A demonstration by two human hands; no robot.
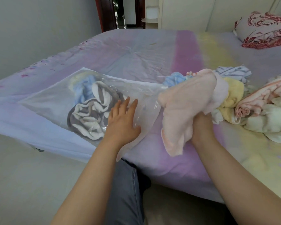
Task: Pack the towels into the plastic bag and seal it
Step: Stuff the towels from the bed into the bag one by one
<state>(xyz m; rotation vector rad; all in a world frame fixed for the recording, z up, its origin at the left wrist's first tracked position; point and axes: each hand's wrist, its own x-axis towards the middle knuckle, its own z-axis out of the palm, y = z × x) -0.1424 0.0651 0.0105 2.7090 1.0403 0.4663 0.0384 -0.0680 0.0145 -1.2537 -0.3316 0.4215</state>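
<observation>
Pink towel [185, 108] right of centre, gripped by right hand [201, 127]: soft, light, floppy; bunch before stuffing. Left hand [122, 120] flat, fingers straight, on bag [55, 103], centre-left: slippery, thin film; pinch rim.

Right hand [201, 125]: fingers hidden behind pink towel [185, 108]. Cream towel [272, 120] and patterned pillow [266, 30]: cut by right edge. Doorway [120, 12] contents: indistinct.

left hand [122, 120] flat with fingers spread, palm down, right hand [201, 125] curled in a closed grip, both forearms extended forward
</observation>
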